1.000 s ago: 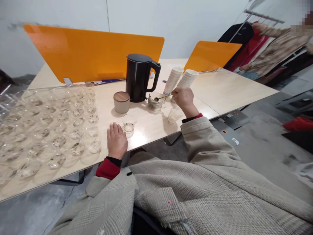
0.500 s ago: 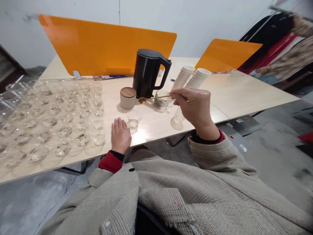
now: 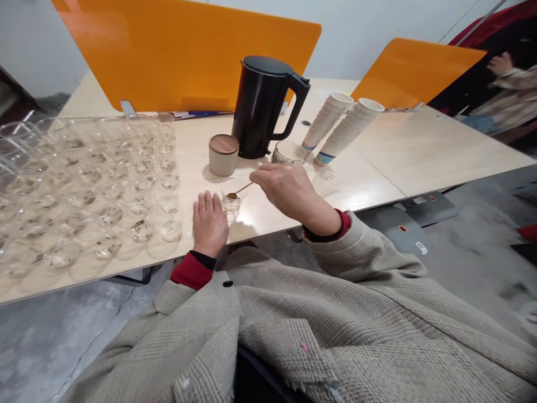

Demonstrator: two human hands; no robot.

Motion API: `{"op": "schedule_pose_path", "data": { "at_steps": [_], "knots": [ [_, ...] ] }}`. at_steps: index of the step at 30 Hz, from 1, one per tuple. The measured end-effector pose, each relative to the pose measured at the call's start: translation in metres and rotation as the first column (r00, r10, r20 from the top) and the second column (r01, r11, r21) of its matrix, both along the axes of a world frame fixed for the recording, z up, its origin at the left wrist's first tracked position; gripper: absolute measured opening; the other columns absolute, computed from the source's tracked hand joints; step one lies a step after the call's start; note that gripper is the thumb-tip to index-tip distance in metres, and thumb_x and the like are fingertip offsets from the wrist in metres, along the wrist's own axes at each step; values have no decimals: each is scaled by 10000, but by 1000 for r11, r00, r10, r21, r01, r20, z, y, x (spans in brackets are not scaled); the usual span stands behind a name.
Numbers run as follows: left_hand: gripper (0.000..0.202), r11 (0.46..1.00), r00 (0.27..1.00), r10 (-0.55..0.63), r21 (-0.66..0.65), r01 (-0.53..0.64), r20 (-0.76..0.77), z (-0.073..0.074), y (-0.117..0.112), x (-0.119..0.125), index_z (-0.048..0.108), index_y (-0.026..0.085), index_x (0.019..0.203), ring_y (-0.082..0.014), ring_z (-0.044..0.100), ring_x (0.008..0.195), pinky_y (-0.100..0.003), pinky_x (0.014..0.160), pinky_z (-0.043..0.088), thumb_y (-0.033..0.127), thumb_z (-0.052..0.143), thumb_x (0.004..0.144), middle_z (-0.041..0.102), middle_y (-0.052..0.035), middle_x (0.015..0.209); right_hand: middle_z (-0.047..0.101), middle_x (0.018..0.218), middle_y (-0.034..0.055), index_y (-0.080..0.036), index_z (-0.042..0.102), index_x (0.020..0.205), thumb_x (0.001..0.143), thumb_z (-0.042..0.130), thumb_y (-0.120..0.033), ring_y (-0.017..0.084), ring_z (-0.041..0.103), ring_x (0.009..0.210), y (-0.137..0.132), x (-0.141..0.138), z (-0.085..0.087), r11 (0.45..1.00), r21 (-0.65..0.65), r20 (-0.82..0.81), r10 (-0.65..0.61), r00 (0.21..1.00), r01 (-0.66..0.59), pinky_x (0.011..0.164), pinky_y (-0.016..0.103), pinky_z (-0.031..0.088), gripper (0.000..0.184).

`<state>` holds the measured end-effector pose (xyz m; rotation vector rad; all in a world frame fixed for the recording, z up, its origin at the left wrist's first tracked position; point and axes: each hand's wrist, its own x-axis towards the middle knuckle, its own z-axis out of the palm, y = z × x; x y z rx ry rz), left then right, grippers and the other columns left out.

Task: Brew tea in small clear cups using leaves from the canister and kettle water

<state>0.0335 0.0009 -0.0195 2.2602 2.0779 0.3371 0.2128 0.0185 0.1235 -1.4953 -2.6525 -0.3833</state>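
Observation:
My right hand (image 3: 289,189) pinches the handle of a thin gold-coloured spoon (image 3: 244,188). The spoon slants down to the left, its bowl inside a small clear cup (image 3: 231,205) near the table's front edge. My left hand (image 3: 210,224) lies flat on the table just left of that cup, fingers stretched out and holding nothing. Behind the cup stands a pale canister (image 3: 224,162) with a wooden lid. A ribbed glass cup (image 3: 289,152) is behind my right hand, partly hidden by it.
Many clear cups (image 3: 108,246) with dark bits in them fill the table's left side. A black kettle (image 3: 262,109) stands at the back before an orange divider (image 3: 184,56). Two leaning stacks of paper cups (image 3: 350,131) are right of it. Another person's hand (image 3: 500,64) shows far right.
My right hand has moved left and down with the spoon, whose bowl has gone from beside the kettle's base into the small clear cup. My left hand stays flat on the table.

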Motion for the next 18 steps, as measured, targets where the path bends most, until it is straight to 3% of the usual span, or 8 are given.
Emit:
{"op": "schedule_pose_path", "data": {
  "at_steps": [6, 18],
  "knots": [
    [601, 1000, 1000, -4, 19, 4, 2, -2, 0, -1, 435, 69, 1655, -404, 320, 1655, -590, 1346, 280, 231, 417, 1076, 390, -278, 1731, 778, 990, 108, -149, 776, 982, 1039, 425, -52, 193, 602, 803, -1, 0, 0, 999, -25, 26, -42, 999, 42, 620, 350, 204, 368],
    [591, 1000, 1000, -6, 21, 6, 1, -3, 0, -1, 424, 78, 1664, -406, 314, 1657, -602, 1344, 272, 251, 388, 1101, 382, -285, 1731, 732, 863, 78, -167, 778, 892, 1018, 455, -74, 167, 528, 706, -2, -3, -3, 997, -2, -71, -74, 995, 74, 613, 341, 196, 359]
  ]
}}
